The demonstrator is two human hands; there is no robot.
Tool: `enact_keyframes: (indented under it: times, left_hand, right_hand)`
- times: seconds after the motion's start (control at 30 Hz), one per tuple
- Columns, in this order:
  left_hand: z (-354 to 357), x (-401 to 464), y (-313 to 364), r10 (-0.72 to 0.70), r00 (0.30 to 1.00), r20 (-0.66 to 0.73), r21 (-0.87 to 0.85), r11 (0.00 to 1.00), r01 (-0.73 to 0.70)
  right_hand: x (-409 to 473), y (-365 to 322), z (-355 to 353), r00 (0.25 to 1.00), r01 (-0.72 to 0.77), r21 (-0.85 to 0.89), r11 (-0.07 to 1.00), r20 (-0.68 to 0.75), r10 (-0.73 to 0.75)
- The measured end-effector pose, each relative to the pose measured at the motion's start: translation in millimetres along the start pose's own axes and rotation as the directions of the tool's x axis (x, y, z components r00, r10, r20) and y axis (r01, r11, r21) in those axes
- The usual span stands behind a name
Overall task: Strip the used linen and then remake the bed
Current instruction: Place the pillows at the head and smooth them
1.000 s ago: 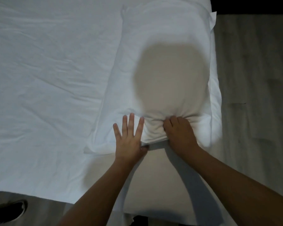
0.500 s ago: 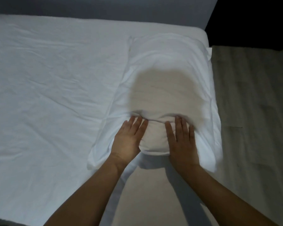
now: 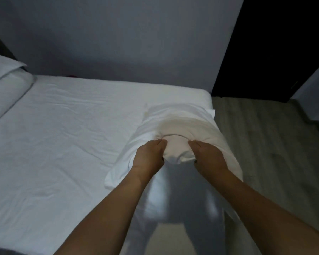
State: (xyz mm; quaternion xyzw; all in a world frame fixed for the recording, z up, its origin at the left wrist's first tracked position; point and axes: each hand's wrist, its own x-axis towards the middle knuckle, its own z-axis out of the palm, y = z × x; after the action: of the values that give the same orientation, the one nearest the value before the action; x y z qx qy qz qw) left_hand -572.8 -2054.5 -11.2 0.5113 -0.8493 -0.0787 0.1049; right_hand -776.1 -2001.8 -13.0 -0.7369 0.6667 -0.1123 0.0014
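A white pillow in its pillowcase lies on the right end of the bed, over the white fitted sheet. My left hand grips the near end of the pillow from the left, fingers curled into the fabric. My right hand grips the same end from the right. Between them the pillow end bulges up. A shadow falls on the pillow's top.
A second white pillow rests at the far left of the bed. A grey wall runs behind the bed. Wood-look floor lies to the right, with a dark doorway beyond it.
My hands went from lying flat on the pillow's near end to curling round it from both sides. The view has tilted up, bringing the wall and the second pillow into sight.
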Motion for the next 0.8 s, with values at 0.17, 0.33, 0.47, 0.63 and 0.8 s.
enact_keyframes:
  times: [0.17, 0.33, 0.47, 0.63, 0.8]
  left_hand:
    - [-99.1, -7.0, 40.2, -0.048, 0.998, 0.027, 0.102, 0.994, 0.045]
    - [-195.1, -7.9, 63.7, -0.032, 0.996, -0.081, 0.208, 0.977, 0.048]
    - [-259.5, -23.9, 70.5, -0.061, 0.992, -0.113, 0.223, 0.971, 0.085]
    - [-317.7, -58.8, 42.5, -0.113, 0.983, -0.148, 0.224, 0.964, 0.144]
    - [-383.2, -105.6, -8.0, -0.191, 0.961, -0.199, 0.201, 0.952, 0.231]
  right_hand:
    - [2.2, -14.6, -104.4, 0.999, 0.029, -0.063, 0.998, 0.029, -0.027]
    - [18.3, -32.0, -200.2, 0.988, 0.132, -0.199, 0.971, -0.053, -0.145]
    - [24.4, -55.3, -255.6, 0.974, 0.181, -0.240, 0.954, -0.092, -0.208]
    - [28.0, -110.6, -297.4, 0.954, 0.256, -0.265, 0.930, -0.088, -0.288]
    - [43.6, -193.8, -325.0, 0.920, 0.327, -0.271, 0.905, -0.126, -0.370]
